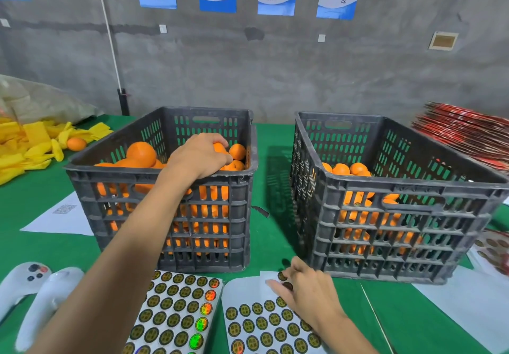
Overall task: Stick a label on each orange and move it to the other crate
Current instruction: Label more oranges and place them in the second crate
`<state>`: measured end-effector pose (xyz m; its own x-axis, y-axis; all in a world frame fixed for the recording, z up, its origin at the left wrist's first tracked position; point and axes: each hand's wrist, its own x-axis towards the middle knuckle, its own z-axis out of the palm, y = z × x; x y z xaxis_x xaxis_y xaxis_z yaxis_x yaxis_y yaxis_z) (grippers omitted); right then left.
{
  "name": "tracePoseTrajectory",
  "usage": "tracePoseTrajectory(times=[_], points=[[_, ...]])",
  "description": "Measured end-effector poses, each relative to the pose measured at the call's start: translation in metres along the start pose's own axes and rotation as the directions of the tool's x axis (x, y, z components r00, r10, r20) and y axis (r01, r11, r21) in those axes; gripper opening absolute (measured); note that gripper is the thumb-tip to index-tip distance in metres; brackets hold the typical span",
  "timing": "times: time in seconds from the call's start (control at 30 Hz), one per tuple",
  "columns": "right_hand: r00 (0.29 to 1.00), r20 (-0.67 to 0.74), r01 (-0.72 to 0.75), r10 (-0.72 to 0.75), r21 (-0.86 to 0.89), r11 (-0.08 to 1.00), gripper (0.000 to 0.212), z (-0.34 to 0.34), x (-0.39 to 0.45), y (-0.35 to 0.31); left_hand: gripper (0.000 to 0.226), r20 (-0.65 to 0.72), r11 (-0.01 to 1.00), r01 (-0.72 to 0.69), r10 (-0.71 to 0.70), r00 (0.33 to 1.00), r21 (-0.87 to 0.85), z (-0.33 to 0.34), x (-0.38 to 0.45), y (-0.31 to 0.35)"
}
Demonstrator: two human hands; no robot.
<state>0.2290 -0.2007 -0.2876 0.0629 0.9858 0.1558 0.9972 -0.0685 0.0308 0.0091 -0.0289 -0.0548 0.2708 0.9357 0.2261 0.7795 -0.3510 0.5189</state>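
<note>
Two crates stood ahead of my hands on the green counter (270, 243). My left hand (199, 156) curled around an orange (219, 147) in the fuller left crate (165, 188), readying it for labelling. My right hand (305, 287) pinched a label (287, 285) off the sticker sheet (264, 323) beneath it, with the receiving crate (391, 216) just beyond. Behind stood a grey wall (275, 64) with posters.

Left crate (165, 210), right crate (385, 224): dark matt moulded plastic, slotted, scuffed. Oranges (141, 153): smooth skin, dull sheen. Table (272, 243) cover: green, felt-like cloth, matt. Label sheets (179, 307): glossy paper backing, stickers shiny, some iridescent. Wall (248, 64): rough grey concrete.
</note>
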Motion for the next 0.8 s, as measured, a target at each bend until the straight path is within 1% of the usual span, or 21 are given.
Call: tracePoseTrajectory(times=[0.07,0.17,0.23,0.3,0.4,0.47,0.7,0.8], points=[[1.0,-0.003,0.02,-0.02,-0.019,1.0,0.071,0.002,-0.001,0.0,0.037,0.002,1.0,0.001,-0.001,1.0,0.005,-0.001,-0.001,0.001],[1.0,-0.015,0.025,-0.025,0.0,1.0,0.065,0.005,-0.001,-0.001,0.038,0.007,1.0,0.001,-0.001,1.0,0.002,-0.002,-0.002,0.002],[0.999,-0.038,0.003,-0.002,0.048,0.999,0.058,0.009,-0.001,-0.001,0.038,0.006,1.0,0.003,-0.003,1.0,0.0,-0.003,-0.003,0.002],[0.995,-0.072,-0.062,0.073,0.144,0.988,0.049,0.013,-0.002,-0.001,0.038,0.004,1.0,0.004,-0.004,1.0,-0.003,-0.003,-0.004,0.002],[0.969,-0.083,-0.191,0.234,0.353,0.916,0.042,0.014,-0.003,0.0,0.038,0.004,1.0,0.003,-0.003,1.0,0.001,-0.003,-0.004,0.002],[0.96,-0.077,-0.214,0.27,0.424,0.88,0.04,0.015,-0.002,0.0,0.039,0.004,1.0,0.009,-0.009,1.0,0.009,-0.003,-0.005,0.003],[0.962,-0.064,-0.207,0.266,0.466,0.86,0.036,0.015,-0.003,0.001,0.039,0.016,1.0,0.011,-0.011,1.0,0.012,-0.002,-0.004,0.002],[0.963,-0.044,-0.212,0.266,0.483,0.849,0.026,0.015,-0.002,0.002,0.038,0.023,1.0,0.008,-0.008,1.0,0.006,-0.002,-0.004,0.003]])
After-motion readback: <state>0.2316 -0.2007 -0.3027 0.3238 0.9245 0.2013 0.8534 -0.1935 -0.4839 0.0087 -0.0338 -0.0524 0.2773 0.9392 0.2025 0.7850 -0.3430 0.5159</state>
